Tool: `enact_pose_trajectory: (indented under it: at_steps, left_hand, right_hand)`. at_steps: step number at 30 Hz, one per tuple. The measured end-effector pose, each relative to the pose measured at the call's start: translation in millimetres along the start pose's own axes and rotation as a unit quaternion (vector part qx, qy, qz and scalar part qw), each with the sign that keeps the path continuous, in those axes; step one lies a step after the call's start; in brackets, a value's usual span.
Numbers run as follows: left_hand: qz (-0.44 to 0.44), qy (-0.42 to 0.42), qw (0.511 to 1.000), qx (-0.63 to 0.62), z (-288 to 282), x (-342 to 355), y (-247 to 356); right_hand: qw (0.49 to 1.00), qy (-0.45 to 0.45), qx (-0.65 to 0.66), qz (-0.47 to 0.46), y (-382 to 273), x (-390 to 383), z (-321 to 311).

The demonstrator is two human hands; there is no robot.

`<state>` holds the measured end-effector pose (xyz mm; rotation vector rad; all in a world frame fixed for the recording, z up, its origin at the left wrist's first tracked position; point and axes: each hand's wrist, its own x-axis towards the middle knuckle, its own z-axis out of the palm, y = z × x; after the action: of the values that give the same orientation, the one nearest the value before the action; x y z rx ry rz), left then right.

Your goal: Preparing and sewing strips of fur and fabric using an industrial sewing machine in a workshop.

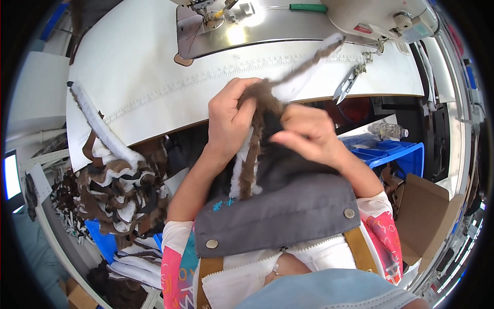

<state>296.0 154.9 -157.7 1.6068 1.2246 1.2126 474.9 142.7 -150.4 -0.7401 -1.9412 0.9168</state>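
Head view: your left hand point(230, 121) grips the brown-and-white fur trim strip point(257, 110) with fingers closed around it, your right hand point(307, 131) pinches the same strip just beside it, held over the grey garment panel point(278, 211) on your lap, sewing machine point(288, 20) and thread snips point(347, 82) on the white table point(144, 77) beyond.

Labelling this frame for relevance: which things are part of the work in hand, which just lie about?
In hand:
left hand
right hand
brown-and-white fur trim strip
grey snap-button garment piece

Lying about:
thread snips
sewing machine
pile of fur trim strips
blue bin
cardboard box
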Motion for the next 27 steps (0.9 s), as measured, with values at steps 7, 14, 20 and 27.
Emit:
enact_pose_trajectory:
  at_steps: [7, 14, 20, 27]
  left_hand:
    - [0.034, -0.023, 0.998, 0.037, -0.4, -0.7, 5.6]
    - [0.056, -0.027, 0.994, 0.089, 2.4, 3.4, 7.4]
    - [0.085, -0.065, 0.992, 0.068, -0.2, 2.1, 9.5]
    - [-0.244, -0.336, 0.864, -0.285, -5.9, 26.3, 22.0]
  right_hand:
    - [0.965, 0.161, 0.04, 0.203, 3.5, 9.9, 1.7]
    - [0.939, 0.11, 0.12, 0.304, 6.0, 10.6, 5.6]
    - [0.919, 0.161, 0.268, 0.241, 19.7, 9.0, 13.2]
    - [0.979, 0.141, -0.14, -0.051, 17.0, -19.4, 17.9]
